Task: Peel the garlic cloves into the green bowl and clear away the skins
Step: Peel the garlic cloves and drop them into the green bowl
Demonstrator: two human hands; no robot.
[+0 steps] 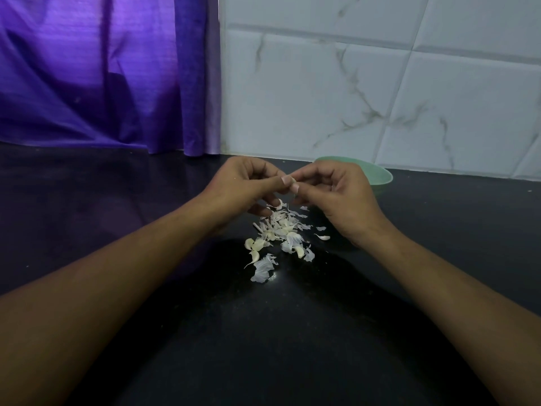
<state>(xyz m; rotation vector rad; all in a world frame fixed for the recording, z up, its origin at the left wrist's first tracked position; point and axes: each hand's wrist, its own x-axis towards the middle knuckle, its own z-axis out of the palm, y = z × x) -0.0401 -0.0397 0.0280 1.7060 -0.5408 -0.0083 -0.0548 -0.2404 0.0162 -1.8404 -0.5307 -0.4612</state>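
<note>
We held our left hand [246,187] and right hand [339,194] close together above the black counter [292,332]. The curled fingers of both hands pinched one small garlic clove [293,180] between them. Under our hands lay a heap of white skins [278,227] with a few cloves [254,246] mixed in. The green bowl [380,175] sat behind our right hand, near the tiled wall [351,98].

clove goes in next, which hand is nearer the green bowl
Right. The right hand is just in front of the green bowl, hiding part of its rim; the left hand is farther left. Both pinch a garlic clove.
</note>
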